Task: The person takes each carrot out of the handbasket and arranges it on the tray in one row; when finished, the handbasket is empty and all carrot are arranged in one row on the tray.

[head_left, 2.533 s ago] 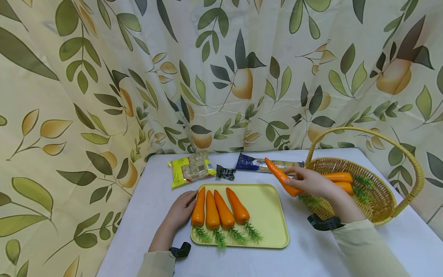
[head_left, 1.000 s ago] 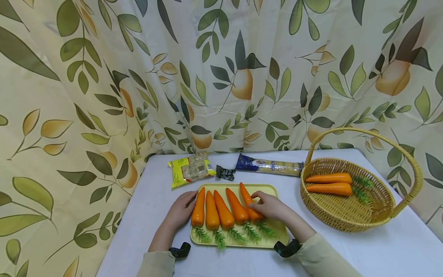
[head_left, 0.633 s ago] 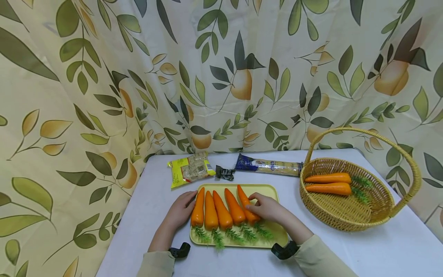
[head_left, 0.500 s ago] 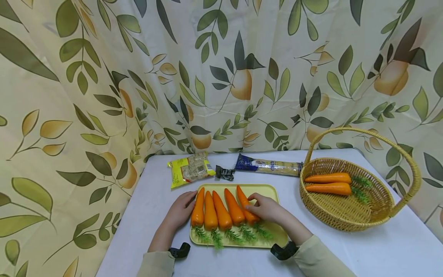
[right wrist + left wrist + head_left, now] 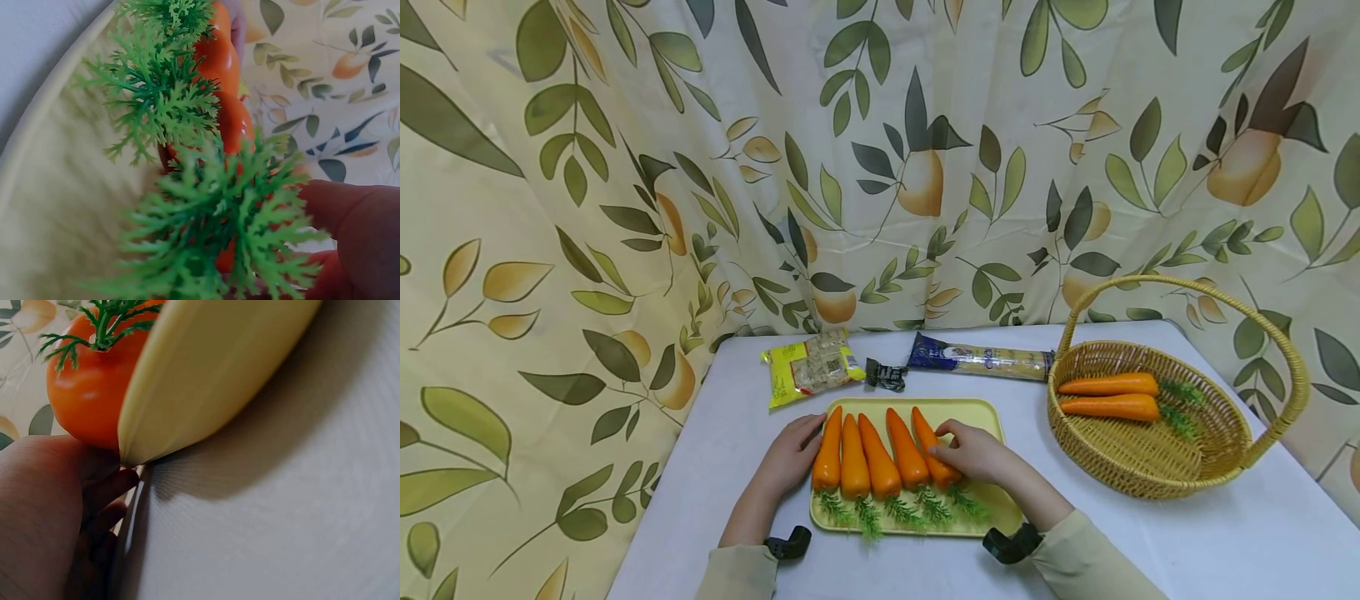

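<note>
Carrot (image 5: 942, 470) moved to tray (image 5: 977, 409), R hand (image 5: 973, 452) gripping; blue pkg (image 5: 981, 360) txt illegible.

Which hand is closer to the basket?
Right. The right hand holds the rightmost carrot on the tray, left of the wicker basket. The left hand is farther left, at the tray's left edge.

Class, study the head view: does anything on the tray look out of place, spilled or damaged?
Nothing looks spilled or damaged. One oddity: the second carrot from the left has its green top poking over the near edge of the tray; the other four tops lie inside.
</note>
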Demonstrator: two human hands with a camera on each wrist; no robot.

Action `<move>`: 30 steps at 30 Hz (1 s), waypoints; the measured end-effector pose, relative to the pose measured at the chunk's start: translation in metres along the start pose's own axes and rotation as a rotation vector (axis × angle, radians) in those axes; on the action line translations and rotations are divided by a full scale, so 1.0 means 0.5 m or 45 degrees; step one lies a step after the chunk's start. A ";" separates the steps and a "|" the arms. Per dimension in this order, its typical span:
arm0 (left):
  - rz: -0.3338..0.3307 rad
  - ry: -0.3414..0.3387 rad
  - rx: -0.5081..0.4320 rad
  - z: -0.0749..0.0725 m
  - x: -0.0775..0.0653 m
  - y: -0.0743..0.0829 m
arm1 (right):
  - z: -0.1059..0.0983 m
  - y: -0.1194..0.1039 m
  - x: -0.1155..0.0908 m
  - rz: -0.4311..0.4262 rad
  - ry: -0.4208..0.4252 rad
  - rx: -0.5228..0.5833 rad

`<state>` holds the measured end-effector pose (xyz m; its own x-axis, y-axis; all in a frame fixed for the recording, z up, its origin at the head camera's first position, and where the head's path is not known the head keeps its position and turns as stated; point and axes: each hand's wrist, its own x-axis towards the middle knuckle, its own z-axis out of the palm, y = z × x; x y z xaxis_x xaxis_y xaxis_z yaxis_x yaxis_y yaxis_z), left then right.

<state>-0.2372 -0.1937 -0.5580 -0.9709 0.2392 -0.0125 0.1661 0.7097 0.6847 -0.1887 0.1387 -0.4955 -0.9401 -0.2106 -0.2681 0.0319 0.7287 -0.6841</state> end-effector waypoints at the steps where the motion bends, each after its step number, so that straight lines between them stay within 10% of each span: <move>1: 0.004 0.001 -0.001 0.000 0.000 0.000 | 0.000 0.000 0.000 -0.001 0.000 -0.007; 30: 0.004 0.010 0.009 0.000 -0.003 0.001 | -0.038 -0.009 -0.024 -0.048 -0.011 -0.121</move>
<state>-0.2354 -0.1936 -0.5577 -0.9717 0.2360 -0.0044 0.1703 0.7136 0.6795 -0.1839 0.1503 -0.4763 -0.9370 -0.2447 -0.2493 -0.0366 0.7786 -0.6265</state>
